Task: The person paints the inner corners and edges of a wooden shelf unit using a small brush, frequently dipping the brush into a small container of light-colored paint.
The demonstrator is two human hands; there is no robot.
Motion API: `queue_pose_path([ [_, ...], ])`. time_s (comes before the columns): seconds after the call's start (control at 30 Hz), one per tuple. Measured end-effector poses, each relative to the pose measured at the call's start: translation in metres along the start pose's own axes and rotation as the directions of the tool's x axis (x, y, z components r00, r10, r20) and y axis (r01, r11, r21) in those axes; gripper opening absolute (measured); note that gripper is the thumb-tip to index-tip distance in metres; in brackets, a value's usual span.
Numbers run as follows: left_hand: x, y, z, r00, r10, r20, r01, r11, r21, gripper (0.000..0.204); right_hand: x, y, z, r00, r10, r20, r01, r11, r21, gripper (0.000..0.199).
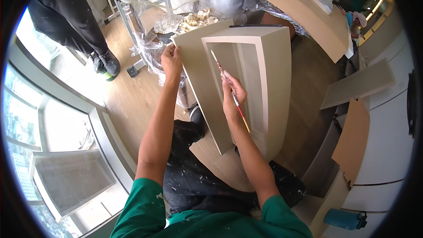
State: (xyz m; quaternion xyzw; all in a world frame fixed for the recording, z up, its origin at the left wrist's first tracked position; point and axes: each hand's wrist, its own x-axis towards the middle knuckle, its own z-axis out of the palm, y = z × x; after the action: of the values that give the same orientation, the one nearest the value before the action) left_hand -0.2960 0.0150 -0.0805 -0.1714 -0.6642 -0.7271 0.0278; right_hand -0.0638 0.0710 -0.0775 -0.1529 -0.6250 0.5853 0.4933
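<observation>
A flat beige panel [198, 77] stands tilted before me, and my left hand [172, 64] is closed on its upper left edge, thumb and fingers pinching it. Right beside the panel, an open beige drawer-like box [276, 79] stands on end, its framed hollow side turned toward the panel. My right hand [233, 91] grips a thin paintbrush [240, 111] with a red and pale handle, in front of the box's hollow. The brush points up and left, its pale tip in front of the frame; whether it touches cannot be made out.
Behind the panel, a plastic-wrapped table [154, 17] bears crumpled masking scraps [197, 21]. Another person's legs [72, 15] stand at the far left, near windows [53, 119]. Cardboard [299, 11] lies at the back right. A loose panel [359, 83] and a blue bottle [345, 219] are at right.
</observation>
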Motion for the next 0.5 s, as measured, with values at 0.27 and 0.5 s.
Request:
queue_pose_path([
  [0.27, -0.006, -0.007, 0.010, 0.990, -0.003, 0.138, 0.004, 1.000, -0.009, 0.035, 0.006, -0.035, -0.025, 0.940, -0.259, 0.222, 0.318, 0.900, -0.297, 0.026],
  [0.5, -0.005, 0.001, 0.011, 0.993, -0.046, 0.105, 0.033, 0.993, 0.115, 0.033, 0.022, 0.004, -0.019, 0.992, 0.116, 0.054, -0.117, 0.993, 0.010, 0.029],
])
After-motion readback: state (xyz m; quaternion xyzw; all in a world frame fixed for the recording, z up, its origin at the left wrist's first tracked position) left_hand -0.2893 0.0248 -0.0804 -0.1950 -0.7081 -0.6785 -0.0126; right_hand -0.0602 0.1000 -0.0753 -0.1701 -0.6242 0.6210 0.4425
